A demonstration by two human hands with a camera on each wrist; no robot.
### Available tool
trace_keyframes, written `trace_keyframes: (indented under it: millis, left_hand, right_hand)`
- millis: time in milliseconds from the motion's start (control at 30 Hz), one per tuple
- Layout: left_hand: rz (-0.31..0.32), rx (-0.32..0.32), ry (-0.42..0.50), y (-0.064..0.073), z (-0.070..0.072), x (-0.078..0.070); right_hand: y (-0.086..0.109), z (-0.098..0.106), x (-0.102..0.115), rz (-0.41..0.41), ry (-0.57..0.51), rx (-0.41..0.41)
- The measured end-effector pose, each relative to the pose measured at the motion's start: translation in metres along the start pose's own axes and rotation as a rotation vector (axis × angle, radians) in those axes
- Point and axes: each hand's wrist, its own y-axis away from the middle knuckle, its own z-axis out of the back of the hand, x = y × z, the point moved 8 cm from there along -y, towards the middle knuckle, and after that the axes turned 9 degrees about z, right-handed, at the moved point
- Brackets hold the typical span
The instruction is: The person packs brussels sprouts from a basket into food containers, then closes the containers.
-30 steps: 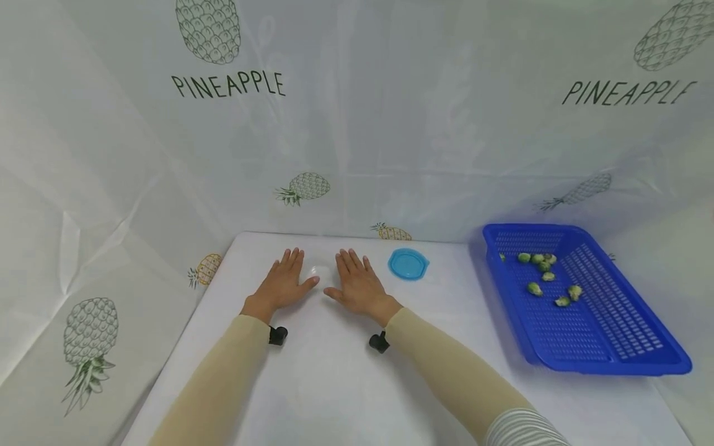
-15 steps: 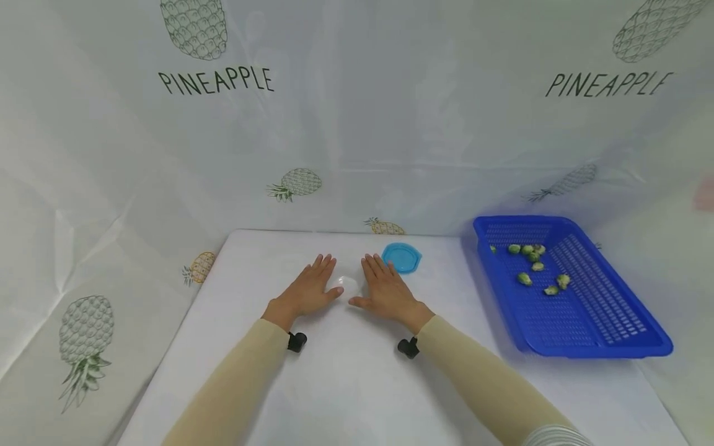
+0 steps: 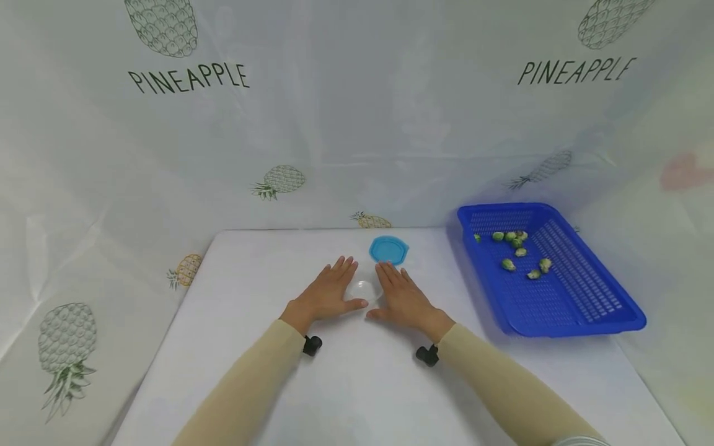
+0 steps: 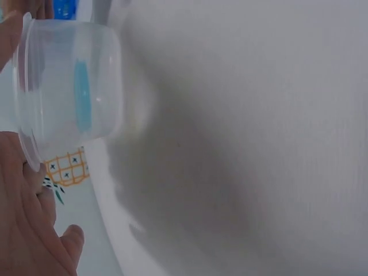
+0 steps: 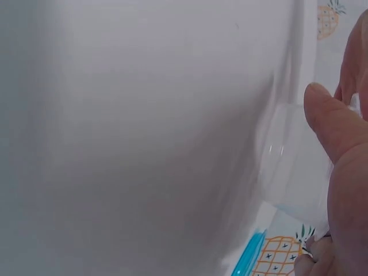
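Between my two hands is a clear plastic container (image 3: 364,290), its rim upward. My left hand (image 3: 325,296) lies along its left side with straight fingers, the thumb pointing toward the near side. On the right, my right hand (image 3: 407,300) has its fingers extended and its thumb near the rim. From the left wrist, the same container (image 4: 75,80) shows a see-through wall, and a shadow falls on the table by its base. I cannot tell whether the base touches the table. Behind it, close to the right fingertips, lies a blue lid (image 3: 388,249).
A blue plastic basket (image 3: 558,310) stands at the right side of the white table (image 3: 357,384). Several Brussels sprouts (image 3: 517,243) lie in it. A pineapple-printed sheet (image 3: 357,111) hangs behind the table's back edge.
Both hands and the container between them have moved right and a little nearer, to just in front of the blue lid. The head view has turned slightly right.
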Motion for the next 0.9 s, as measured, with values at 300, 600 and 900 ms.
trace_keyframes:
  millis: [300,600,900]
  left_hand:
    - [0.057,-0.047,-0.037,0.013,-0.002,0.005]
    - [0.113,-0.068,-0.003,0.029,-0.007,0.004]
    - [0.105,-0.103,-0.011,0.027,-0.012,-0.006]
  right_hand:
    - [0.015,0.002,0.012,-0.043,0.017,-0.098]
    - [0.035,0.006,0.029,-0.032,0.026,-0.222]
    - [0.028,0.007,0.019,-0.012,0.141,-0.116]
